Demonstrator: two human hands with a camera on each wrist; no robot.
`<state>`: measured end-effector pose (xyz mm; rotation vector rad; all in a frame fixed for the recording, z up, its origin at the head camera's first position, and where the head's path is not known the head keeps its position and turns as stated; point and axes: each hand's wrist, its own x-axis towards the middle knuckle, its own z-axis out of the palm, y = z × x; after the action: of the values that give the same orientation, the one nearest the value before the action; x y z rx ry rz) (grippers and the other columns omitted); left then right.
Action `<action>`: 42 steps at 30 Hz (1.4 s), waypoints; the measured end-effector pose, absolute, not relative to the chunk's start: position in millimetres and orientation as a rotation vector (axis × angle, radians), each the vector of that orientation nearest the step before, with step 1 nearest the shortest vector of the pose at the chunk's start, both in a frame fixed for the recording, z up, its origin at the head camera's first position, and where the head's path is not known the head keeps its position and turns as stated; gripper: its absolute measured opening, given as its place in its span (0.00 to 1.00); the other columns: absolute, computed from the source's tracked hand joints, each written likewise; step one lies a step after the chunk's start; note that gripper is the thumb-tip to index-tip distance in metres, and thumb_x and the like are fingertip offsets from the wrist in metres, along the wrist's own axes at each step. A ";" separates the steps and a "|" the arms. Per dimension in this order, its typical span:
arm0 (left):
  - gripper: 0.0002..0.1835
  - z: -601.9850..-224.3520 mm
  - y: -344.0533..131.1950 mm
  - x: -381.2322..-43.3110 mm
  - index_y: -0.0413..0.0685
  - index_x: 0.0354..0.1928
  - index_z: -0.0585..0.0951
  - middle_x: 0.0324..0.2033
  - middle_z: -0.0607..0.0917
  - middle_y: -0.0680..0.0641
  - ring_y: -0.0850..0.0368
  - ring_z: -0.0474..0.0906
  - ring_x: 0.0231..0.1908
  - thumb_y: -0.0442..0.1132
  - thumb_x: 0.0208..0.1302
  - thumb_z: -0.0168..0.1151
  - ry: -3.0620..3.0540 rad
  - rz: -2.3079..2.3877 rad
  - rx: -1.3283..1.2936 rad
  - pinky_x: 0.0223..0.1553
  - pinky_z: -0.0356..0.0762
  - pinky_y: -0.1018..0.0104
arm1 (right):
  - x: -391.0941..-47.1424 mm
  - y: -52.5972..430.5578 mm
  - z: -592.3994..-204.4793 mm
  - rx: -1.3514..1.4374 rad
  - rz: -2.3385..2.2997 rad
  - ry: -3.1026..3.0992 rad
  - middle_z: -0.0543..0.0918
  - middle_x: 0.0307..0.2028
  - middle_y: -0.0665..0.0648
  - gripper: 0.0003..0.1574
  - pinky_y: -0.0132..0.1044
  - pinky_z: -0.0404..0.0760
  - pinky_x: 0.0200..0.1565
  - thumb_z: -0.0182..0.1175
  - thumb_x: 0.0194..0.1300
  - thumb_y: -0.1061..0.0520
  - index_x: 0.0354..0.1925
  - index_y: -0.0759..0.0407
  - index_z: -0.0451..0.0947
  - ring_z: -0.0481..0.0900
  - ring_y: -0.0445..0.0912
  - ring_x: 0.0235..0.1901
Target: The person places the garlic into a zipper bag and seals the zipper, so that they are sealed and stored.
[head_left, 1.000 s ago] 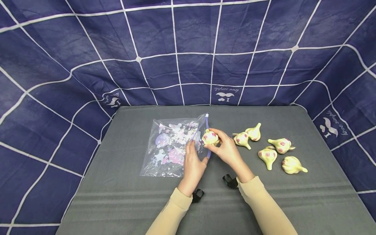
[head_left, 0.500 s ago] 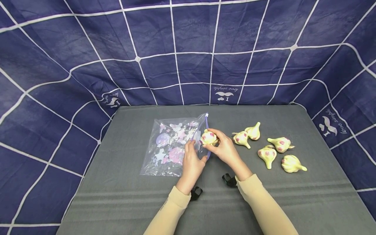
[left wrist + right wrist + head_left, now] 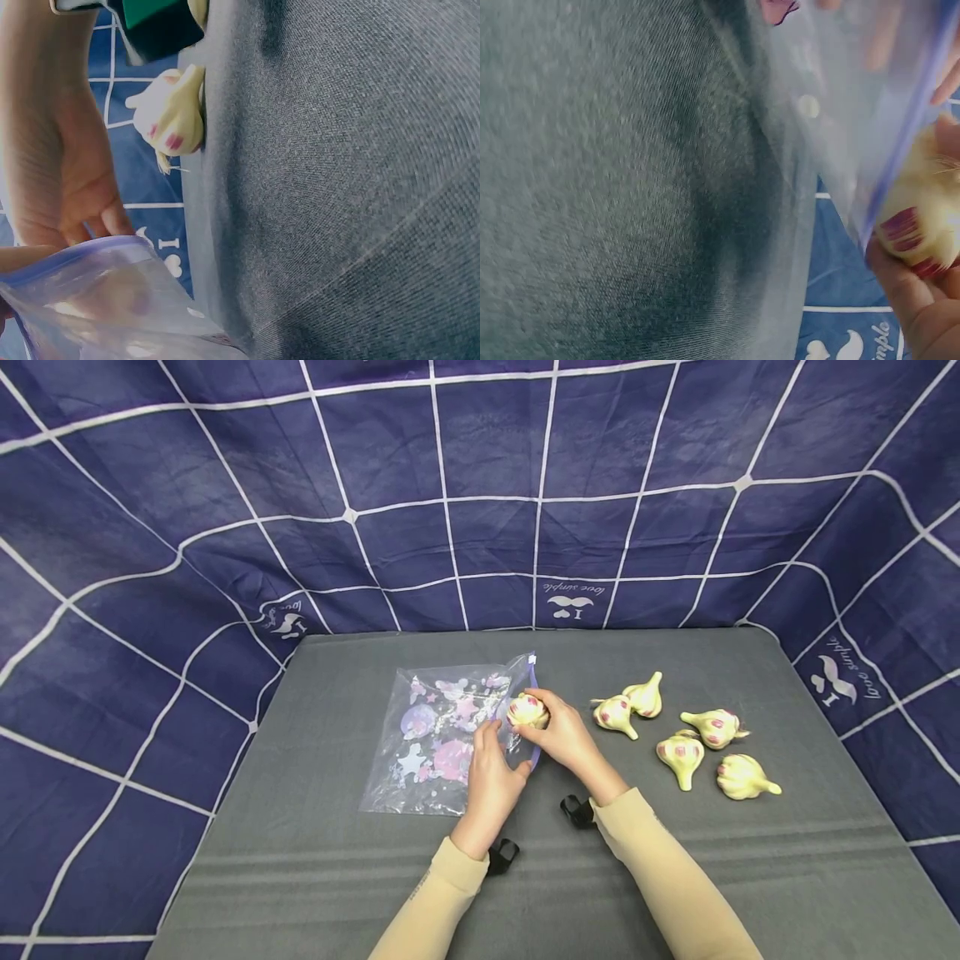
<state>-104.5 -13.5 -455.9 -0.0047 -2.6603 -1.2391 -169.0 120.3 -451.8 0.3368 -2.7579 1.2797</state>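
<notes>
A clear zip bag (image 3: pixel 416 777) with pink and purple prints lies on the grey table, its purple-edged mouth facing right. My left hand (image 3: pixel 493 783) holds that mouth, thumb at the near edge and fingers over the upper film. With thumb and fingers my right hand (image 3: pixel 570 739) grips a garlic bulb (image 3: pixel 527 711), cream with pink patches, at the bag's opening. In the left wrist view the bulb shows blurred through the film (image 3: pixel 176 289). The right wrist view has the purple zip edge (image 3: pixel 900 169) crossing in front of part of the bulb.
Several more garlic bulbs lie to the right: a touching pair (image 3: pixel 617 717) near my right hand, and a looser group (image 3: pixel 682 760) farther right. A dark blue cloth (image 3: pixel 495 535) with white lines rises behind the table (image 3: pixel 315 877) and along both sides.
My right hand has moved slightly left, carrying the garlic bulb farther into the bag's mouth. My left hand stays at the opening, and the other bulbs have not moved.
</notes>
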 end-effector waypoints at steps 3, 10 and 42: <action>0.41 -456.2 -13.2 -103.6 0.33 0.64 0.68 0.64 0.68 0.36 0.45 0.81 0.48 0.29 0.45 0.75 -2.647 -1.241 -0.001 0.47 0.79 0.52 | -174.2 119.4 -455.2 0.351 1.264 -2.789 0.77 0.61 0.66 0.41 0.55 0.73 0.59 0.71 0.55 0.52 0.65 0.60 0.71 0.76 0.60 0.59; 0.39 -457.8 -12.1 -102.8 0.34 0.63 0.68 0.63 0.69 0.35 0.46 0.80 0.47 0.30 0.46 0.74 -2.633 -1.217 -0.008 0.45 0.79 0.52 | -183.7 116.1 -462.5 0.399 1.204 -2.819 0.77 0.61 0.66 0.41 0.53 0.74 0.59 0.72 0.54 0.54 0.65 0.62 0.71 0.77 0.60 0.58; 0.48 -460.4 0.7 -100.3 0.37 0.70 0.62 0.67 0.65 0.38 0.36 0.67 0.61 0.26 0.42 0.71 -2.655 -1.116 -0.013 0.61 0.69 0.45 | -203.7 96.9 -472.2 0.578 0.854 -3.022 0.82 0.44 0.60 0.25 0.47 0.78 0.44 0.68 0.57 0.54 0.49 0.65 0.75 0.78 0.52 0.40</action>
<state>-100.3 0.7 -460.4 -0.0134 -2.6552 -1.1155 -203.7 96.9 -472.2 0.5781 -3.0221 0.8538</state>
